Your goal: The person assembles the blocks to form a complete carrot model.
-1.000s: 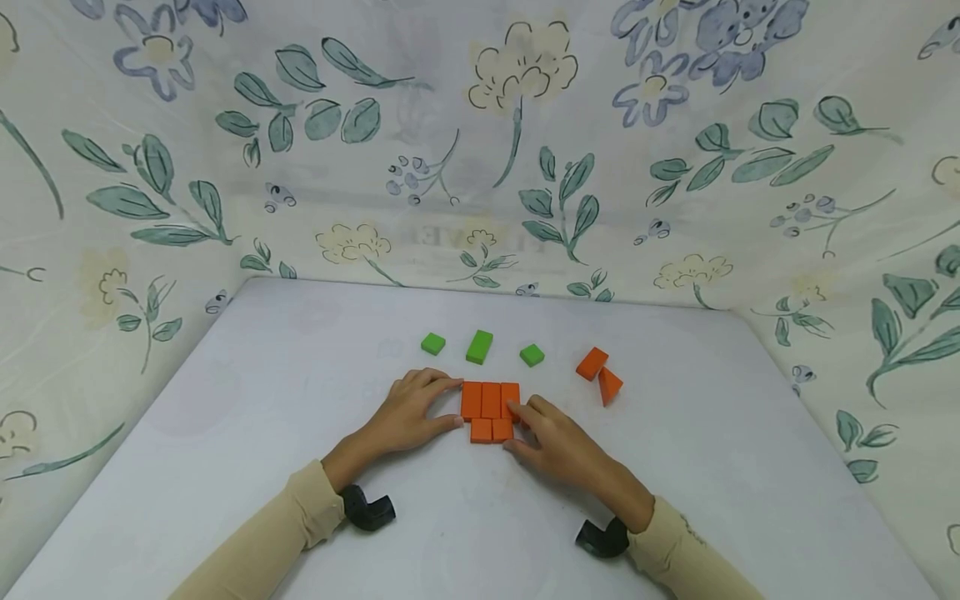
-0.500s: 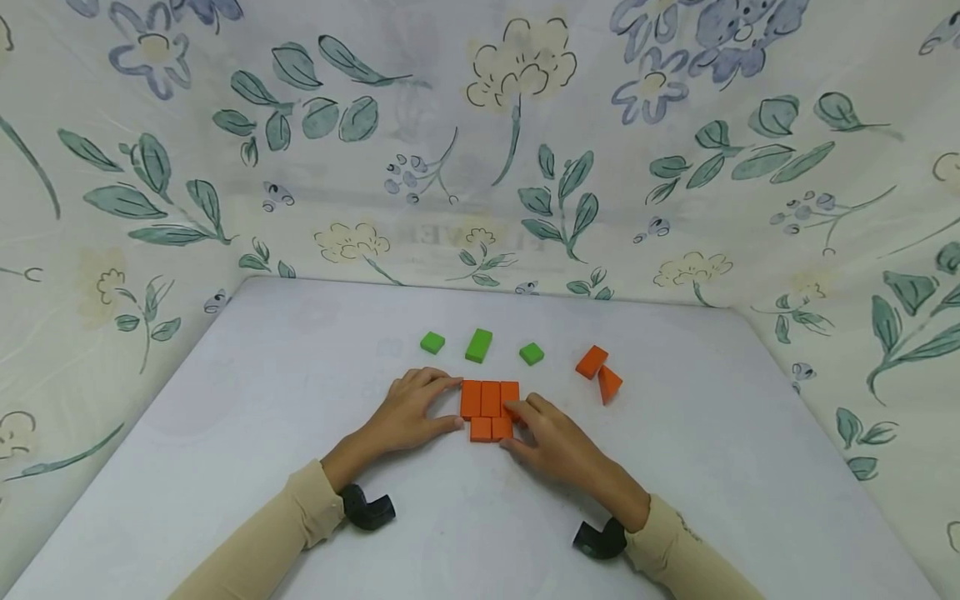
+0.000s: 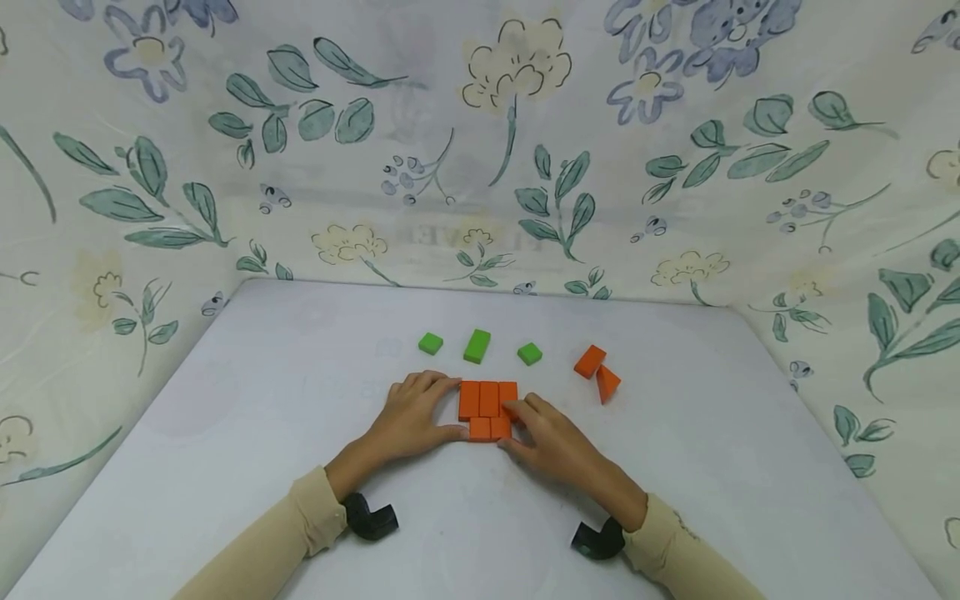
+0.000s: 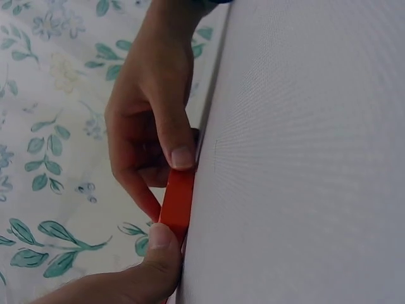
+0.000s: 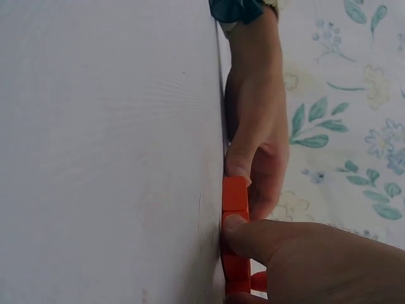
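Observation:
Five flat orange blocks lie joined on the table: a row of three long blocks behind, and two small square blocks in front. My left hand touches the left side, its index fingertip at the back corner and its thumb against the end of the left small block. The right hand lies at the right side, index finger over the right long block and thumb against the front face of the right small block. In the right wrist view, the right thumb presses that front face.
Behind the group stand two small green blocks with a longer green block between them. An orange rectangular block and an orange triangular block lie to the right. Flowered cloth bounds the white table.
My left thumb has slid right, from the front corner of the left long block to the end of the left small block. The right hand barely shifted; the blocks stayed together.

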{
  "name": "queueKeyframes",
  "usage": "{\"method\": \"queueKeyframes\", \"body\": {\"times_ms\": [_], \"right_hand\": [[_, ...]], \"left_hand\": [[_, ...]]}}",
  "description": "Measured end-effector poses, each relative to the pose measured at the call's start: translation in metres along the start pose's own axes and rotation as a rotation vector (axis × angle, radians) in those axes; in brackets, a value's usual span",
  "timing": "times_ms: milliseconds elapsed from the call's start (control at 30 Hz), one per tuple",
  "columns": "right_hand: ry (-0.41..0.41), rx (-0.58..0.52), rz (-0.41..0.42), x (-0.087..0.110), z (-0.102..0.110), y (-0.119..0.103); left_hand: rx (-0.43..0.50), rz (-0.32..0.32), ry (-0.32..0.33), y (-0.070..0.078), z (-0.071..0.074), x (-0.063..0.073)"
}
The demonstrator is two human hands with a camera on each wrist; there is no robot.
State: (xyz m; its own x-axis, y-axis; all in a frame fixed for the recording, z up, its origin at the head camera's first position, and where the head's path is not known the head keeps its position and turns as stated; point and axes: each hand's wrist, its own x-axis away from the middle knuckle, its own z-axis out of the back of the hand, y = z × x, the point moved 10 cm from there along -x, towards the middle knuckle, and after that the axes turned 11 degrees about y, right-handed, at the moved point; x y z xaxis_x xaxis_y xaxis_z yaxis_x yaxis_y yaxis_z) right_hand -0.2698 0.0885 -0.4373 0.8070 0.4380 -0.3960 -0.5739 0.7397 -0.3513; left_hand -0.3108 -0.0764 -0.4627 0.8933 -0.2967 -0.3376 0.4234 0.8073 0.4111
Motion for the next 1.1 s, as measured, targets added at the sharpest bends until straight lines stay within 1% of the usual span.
{"method": "queueKeyframes", "body": {"times_ms": [100,133,200,267,333,367,433,500,567,633,667,733,800,867,1000,1100], "right_hand": [[-0.034,-0.058,-0.074,-0.001,0.004,0.008],[-0.033,-0.074,-0.102,-0.004,0.009,0.014],[-0.001,-0.086,-0.139,-0.011,0.026,0.030],[0.051,-0.077,-0.170,-0.020,0.047,0.052],[0.093,-0.042,-0.183,-0.032,0.068,0.077],[0.095,-0.024,-0.195,-0.037,0.076,0.090],[0.041,0.013,-0.243,-0.046,0.083,0.116],[-0.058,0.052,-0.272,-0.052,0.081,0.137],[-0.177,0.070,-0.288,-0.052,0.075,0.153],[-0.288,0.065,-0.273,-0.049,0.066,0.163],[-0.330,0.054,-0.253,-0.048,0.061,0.166],[-0.383,0.036,-0.212,-0.045,0.054,0.169],[-0.401,0.030,-0.173,-0.044,0.050,0.171],[-0.390,0.032,-0.148,-0.045,0.050,0.172],[-0.357,0.065,-0.131,-0.050,0.052,0.176],[-0.355,0.079,-0.143,-0.052,0.054,0.179]], "left_hand": [[0.008,0.005,-0.018,-0.002,-0.002,0.000],[0.011,0.003,-0.026,-0.003,-0.002,-0.001],[0.029,-0.004,-0.041,-0.003,-0.002,-0.002],[0.053,-0.013,-0.054,-0.004,-0.002,-0.004],[0.076,-0.020,-0.062,-0.005,-0.001,-0.005],[0.087,-0.020,-0.063,-0.006,0.000,-0.005],[0.103,-0.013,-0.062,-0.008,0.000,-0.004],[0.113,-0.013,-0.052,-0.009,0.001,-0.003],[0.124,-0.014,-0.045,-0.009,0.000,-0.002],[0.134,-0.016,-0.049,-0.009,-0.002,0.000],[0.140,-0.017,-0.052,-0.009,-0.004,0.001],[0.142,-0.016,-0.064,-0.009,-0.006,0.004],[0.135,-0.019,-0.063,-0.008,-0.005,0.005],[0.127,-0.026,-0.053,-0.008,-0.003,0.004],[0.115,-0.036,-0.030,-0.008,0.000,0.001],[0.118,-0.028,-0.036,-0.010,0.000,0.000]]}}
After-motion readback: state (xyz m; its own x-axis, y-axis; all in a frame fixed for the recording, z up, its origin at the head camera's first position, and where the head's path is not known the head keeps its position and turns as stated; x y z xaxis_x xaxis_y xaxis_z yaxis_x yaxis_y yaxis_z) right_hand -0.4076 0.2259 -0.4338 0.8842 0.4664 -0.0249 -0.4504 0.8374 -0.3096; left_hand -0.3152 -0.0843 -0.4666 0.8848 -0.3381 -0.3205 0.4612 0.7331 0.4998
